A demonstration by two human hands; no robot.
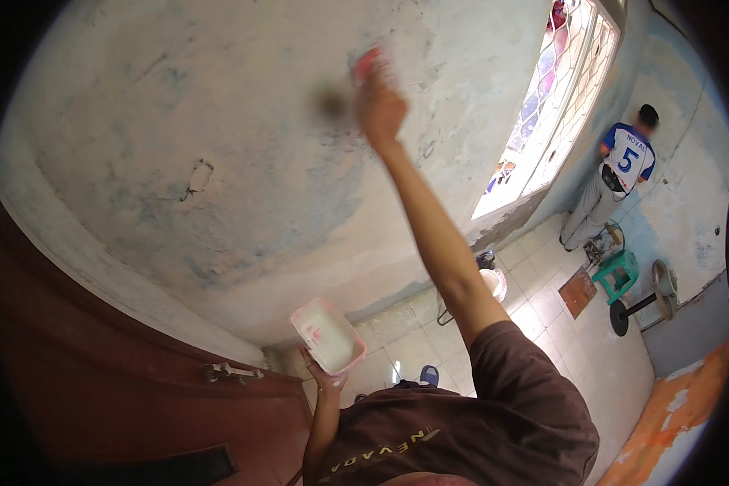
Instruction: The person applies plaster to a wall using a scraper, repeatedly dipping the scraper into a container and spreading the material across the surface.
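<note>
My right hand [383, 112] is raised high on the patchy pale wall [251, 105], its arm stretched out. Its fingers are closed round a pinkish-red tool [370, 65], smeared by motion, so its exact kind is unclear. Just left of this hand a dark blurred patch shows against the wall. Low in front of me, my left hand [328, 374] grips the near end of a white paint tray [304, 320] with pink smears on its rim. Pale liquid paint [344, 350] lies in the tray.
A brown door [121, 364] with a metal handle [233, 373] stands at left. To the right are a barred window [535, 121], another person [620, 166] facing the far wall, a green plastic stool [616, 275], a standing fan [664, 283] and a whitish bucket [492, 283] on the tiled floor.
</note>
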